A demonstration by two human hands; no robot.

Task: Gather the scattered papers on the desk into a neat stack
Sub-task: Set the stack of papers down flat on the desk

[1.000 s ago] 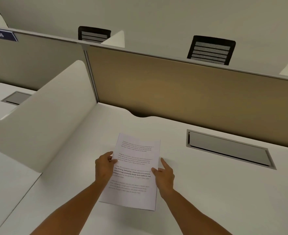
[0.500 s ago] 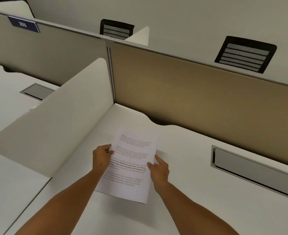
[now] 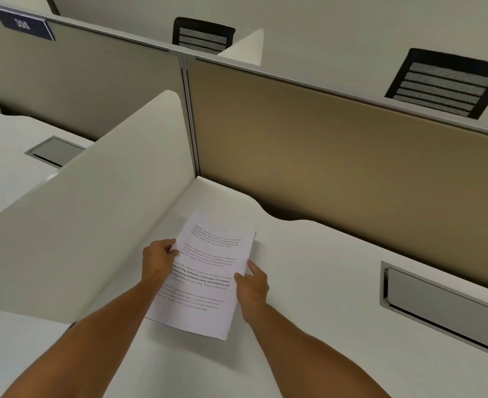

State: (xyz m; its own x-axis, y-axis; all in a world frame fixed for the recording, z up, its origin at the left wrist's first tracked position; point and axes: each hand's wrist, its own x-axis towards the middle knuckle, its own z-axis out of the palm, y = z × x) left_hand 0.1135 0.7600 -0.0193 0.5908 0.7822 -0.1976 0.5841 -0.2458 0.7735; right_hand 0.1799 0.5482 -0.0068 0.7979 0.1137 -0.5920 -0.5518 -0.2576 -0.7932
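A stack of white printed papers [image 3: 205,274] is held between both hands above the white desk [image 3: 308,282], tilted with its near end raised and a shadow beneath it. My left hand [image 3: 158,261] grips the stack's left edge, fingers curled round it. On the right edge, my right hand [image 3: 251,284] pinches the stack with thumb on top. The sheets' edges look aligned. No other loose sheet shows on the desk.
A white side divider [image 3: 93,211] stands close on the left. A tan back panel [image 3: 337,156] closes the desk's far side. A grey cable hatch [image 3: 443,305] is set in the desk at right. Two black chair backs rise behind the panel.
The papers have risen off the desk and shifted slightly left with both hands still on them. The camera view has swung to the left and closer.
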